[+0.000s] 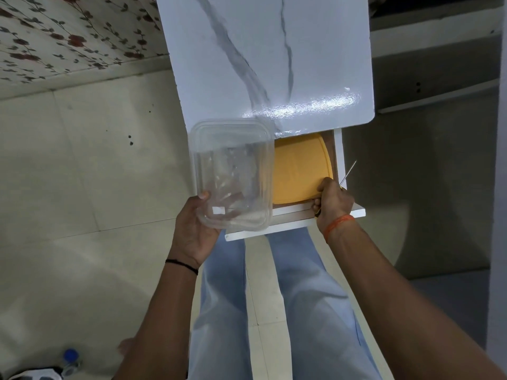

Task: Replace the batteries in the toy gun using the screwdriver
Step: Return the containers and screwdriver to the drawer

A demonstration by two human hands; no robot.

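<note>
Screwdriver [348,174]: thin bright metal shaft, pointed tip, projecting up and away from the right hand [335,200]; handle hidden inside the curled fingers, only a yellowish sliver showing beneath them. Right hand grips it while its thumb and fingertips also pinch the near edge of the yellow lid [299,171]. Toy gun and batteries: not in view; possibly under the lid or deeper in the drawer [296,215], cannot tell.

Clear container [231,175]: rigid transparent plastic, rounded-rectangle, glossy, with a raised rim; held by the left hand [193,229], thumb over the near rim, fingers beneath. It hangs left of the right-hand grip, above the drawer's left part.

Yellow lid: matte, smooth plastic, curved outer edge, lying flat in the open drawer just ahead of the right hand.

Drawer: white painted front, brownish inner floor, pulled out under the glossy marble-patterned table top [269,64].

Handling note, as judgement: keep the shaft pointing away from the left hand; lift the lid by its edge without loosening hold on the tool; set the slippery container down on the table top before searching further.
</note>
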